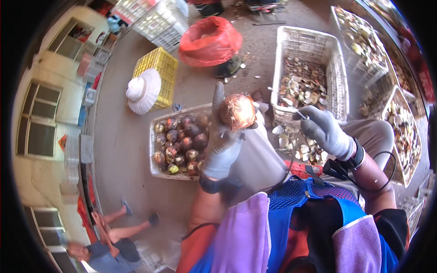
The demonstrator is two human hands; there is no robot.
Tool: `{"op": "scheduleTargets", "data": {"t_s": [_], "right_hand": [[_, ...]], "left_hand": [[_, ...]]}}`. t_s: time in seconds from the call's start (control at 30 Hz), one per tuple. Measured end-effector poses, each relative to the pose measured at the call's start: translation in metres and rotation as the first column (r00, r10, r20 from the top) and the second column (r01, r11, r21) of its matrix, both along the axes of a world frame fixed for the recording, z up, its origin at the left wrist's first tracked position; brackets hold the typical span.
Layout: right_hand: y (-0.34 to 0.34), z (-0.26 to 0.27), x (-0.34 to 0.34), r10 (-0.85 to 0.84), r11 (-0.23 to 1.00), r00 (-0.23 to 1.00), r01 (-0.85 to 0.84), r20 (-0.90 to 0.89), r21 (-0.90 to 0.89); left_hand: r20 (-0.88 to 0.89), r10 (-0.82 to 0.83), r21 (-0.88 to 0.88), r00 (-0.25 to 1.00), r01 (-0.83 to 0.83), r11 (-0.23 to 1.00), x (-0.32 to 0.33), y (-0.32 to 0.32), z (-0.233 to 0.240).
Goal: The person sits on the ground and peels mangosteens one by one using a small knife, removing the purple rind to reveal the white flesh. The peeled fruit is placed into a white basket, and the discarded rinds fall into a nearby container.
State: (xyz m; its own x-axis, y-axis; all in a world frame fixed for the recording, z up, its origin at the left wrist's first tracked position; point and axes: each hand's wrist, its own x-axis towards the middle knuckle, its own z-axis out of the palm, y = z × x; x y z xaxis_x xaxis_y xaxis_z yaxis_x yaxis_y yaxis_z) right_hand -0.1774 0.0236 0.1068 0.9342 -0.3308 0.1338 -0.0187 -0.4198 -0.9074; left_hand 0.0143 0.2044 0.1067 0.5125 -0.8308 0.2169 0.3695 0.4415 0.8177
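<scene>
My left hand (223, 129), in a grey work glove, grips a round reddish-brown fruit or bulb (238, 112) with a shiny, papery-looking surface. The thumb or a finger points up beside it. To the right, my right hand (321, 128), gloved too, pinches a small thin metal tool (301, 115), perhaps a short knife; most of it is hidden by the fingers. The tool is apart from the fruit. Left of my left hand, a pale plastic tub (152, 150) holds many similar round dark fruits (186, 143), some with greenish patches.
Beyond my right hand, a white plastic crate (333, 68) contains peel scraps. More scraps (309, 150) lie beside my leg. Scrap-filled crates (403, 136) line the right. Ahead are a red plastic bag (210, 41) over a bucket and a yellow crate (167, 78) with a sun hat (145, 90). A person (106, 249) sits lower left.
</scene>
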Motion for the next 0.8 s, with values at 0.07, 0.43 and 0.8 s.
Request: {"op": "scheduleTargets", "data": {"t_s": [0.07,0.43,0.8], "right_hand": [[-0.01,0.002,-0.004,0.023,0.966,0.993,0.008,0.117,-0.26],[-0.051,-0.001,-0.02,0.085,0.81,0.995,-0.044,0.043,-0.584],[-0.107,-0.047,-0.044,0.042,0.805,0.994,0.026,0.102,-0.593]], "left_hand": [[0.191,0.076,0.158,0.979,-0.107,0.982,-0.01,-0.019,-0.001],[0.622,-0.081,0.314,0.779,-0.153,0.937,-0.054,-0.087,-0.01],[0.591,-0.274,0.489,0.758,-0.067,0.869,-0.058,-0.131,-0.038]]}}
